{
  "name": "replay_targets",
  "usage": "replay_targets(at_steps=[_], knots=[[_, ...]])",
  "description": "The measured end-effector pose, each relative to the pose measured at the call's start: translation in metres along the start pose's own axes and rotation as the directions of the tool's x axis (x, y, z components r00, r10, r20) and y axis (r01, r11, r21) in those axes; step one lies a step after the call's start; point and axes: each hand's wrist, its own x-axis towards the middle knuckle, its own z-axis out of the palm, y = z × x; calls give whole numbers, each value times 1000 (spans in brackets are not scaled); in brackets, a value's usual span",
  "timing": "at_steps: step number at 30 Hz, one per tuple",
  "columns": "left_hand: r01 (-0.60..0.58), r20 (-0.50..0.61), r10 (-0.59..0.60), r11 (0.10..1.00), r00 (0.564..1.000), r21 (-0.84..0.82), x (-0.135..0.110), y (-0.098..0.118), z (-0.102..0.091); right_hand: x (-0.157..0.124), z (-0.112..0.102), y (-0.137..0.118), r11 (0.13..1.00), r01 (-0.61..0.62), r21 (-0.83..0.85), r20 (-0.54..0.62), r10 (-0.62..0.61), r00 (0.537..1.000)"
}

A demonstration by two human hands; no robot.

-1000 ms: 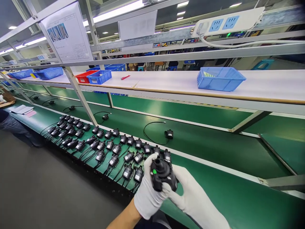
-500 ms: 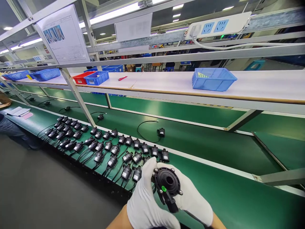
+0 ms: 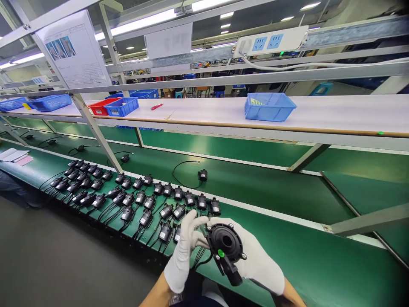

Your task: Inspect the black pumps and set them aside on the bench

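Note:
My right hand (image 3: pixel 255 251), in a white glove, is wrapped round a small black pump (image 3: pixel 234 245) from the right. Its round face with a centre hole, corner screws and a green dot is turned up toward me, and a short spout points down. White-gloved too, my left hand (image 3: pixel 187 245) has bent fingers, with the tips at the pump's left edge. Whether they grip the casing or something behind it is hidden. A black cable (image 3: pixel 204 261) hangs below the pump. Just left of my hands, rows of similar black pumps (image 3: pixel 146 217) lie on the green bench (image 3: pixel 271 251).
A white rail (image 3: pixel 255 209) separates the bench from a green belt (image 3: pixel 243 183), where a single pump (image 3: pixel 202 175) lies with its cable looped. Above runs a white shelf (image 3: pixel 198 111) with a blue bin (image 3: pixel 270 106) and a red bin (image 3: pixel 100 106). A slanted post (image 3: pixel 96 132) stands at left.
My left hand has loosened from round the pump, drawing its thumb back and bringing its fingers to the left edge. My right hand keeps its hold. The view has swung slightly right.

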Motion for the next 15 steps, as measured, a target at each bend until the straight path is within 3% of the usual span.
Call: replay_targets(at_steps=[3, 6, 8, 11, 13, 15], knots=[[100, 107, -105, 993, 989, 56, 4, -35, -10, 2, -5, -1, 1000, 1, 27, 20, -1, 1000], [280, 162, -309, 943, 937, 179, -10, -93, -26, 3, -10, 0, 999, 3, 37, 15, -4, 1000], [438, 86, -461, 876, 883, 201, -29, -137, -44, 3, -15, 2, 998, -11, 57, 18, 10, 1000], [666, -109, -657, 734, 746, 133, -63, -184, -83, 2, -24, 7, 997, -36, 69, -4, 36, 999], [711, -208, -681, 689, 702, 142, -83, -195, -112, 0, -30, 12, 997, -57, 56, -42, 59, 997], [709, -281, -652, 664, 704, 237, -99, -190, -139, -1, -36, 17, 995, -85, 53, -72, 89, 993]])
